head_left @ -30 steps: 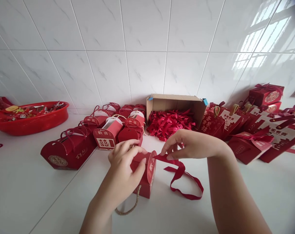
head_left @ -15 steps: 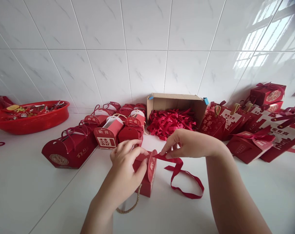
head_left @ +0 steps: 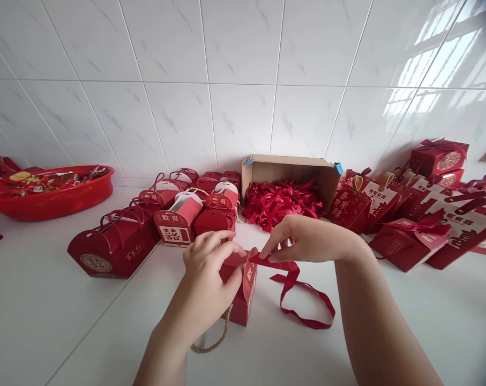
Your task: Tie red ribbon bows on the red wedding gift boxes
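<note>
A small red gift box [head_left: 239, 311] with a rounded end flap stands on the white counter in front of me. My left hand [head_left: 210, 273] is closed over its top, fingers gripping the upper edge and hiding part of it. From the box's near side hangs a twisted rope handle [head_left: 216, 346]. At the flap's top, my right hand [head_left: 291, 241] pinches a dark red ribbon [head_left: 281, 264] close to where it meets the box. The ribbon's long tail loops on the counter to the right.
Behind stand several red gift boxes [head_left: 172, 225] with cord handles. A cardboard box [head_left: 291, 161] holds a heap of red ribbons [head_left: 283, 203]. To the left is a red basin [head_left: 77, 193] of packets; at the right, several red gift bags [head_left: 351, 206] and a bow-tied box [head_left: 407, 246].
My right hand has shifted very slightly left toward the box with the ribbon still pinched. My left hand and the box have barely moved.
</note>
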Tool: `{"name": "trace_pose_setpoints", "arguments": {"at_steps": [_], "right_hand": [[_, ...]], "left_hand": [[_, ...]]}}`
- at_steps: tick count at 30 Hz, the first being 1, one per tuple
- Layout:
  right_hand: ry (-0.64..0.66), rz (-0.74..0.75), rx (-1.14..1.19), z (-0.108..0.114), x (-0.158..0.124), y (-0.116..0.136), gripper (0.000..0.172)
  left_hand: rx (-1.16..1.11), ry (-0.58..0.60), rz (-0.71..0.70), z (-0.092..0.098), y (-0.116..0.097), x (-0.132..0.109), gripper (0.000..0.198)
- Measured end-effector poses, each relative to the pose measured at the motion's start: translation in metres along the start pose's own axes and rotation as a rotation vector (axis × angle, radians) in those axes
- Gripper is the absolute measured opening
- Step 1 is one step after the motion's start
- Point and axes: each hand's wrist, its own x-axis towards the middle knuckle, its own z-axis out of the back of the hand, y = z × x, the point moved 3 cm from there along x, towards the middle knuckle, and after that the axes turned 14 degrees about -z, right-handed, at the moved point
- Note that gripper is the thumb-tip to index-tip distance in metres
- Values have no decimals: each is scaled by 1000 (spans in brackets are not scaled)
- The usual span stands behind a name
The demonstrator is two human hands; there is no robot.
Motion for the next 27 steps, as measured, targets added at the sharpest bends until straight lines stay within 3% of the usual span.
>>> {"name": "trace_pose_setpoints", "arguments": {"at_steps": [9,14,19,24,27], "right_hand": [[18,22,35,-5,6,6,27],[3,7,38,-6,9,3,23],[0,30,34,-7,11,3,20],[-241,57,148,-5,16,13,17],[-151,141,287,-12,19,22,24]], "left_hand": [[38,-52,-26,2,1,3,13],[62,-219,-21,6,3,2,13],[29,-316,-10,9,8,-1,10],[-78,-534,-53,17,7,-4,11],[-145,-677,-160,24,2,-8,19]]}}
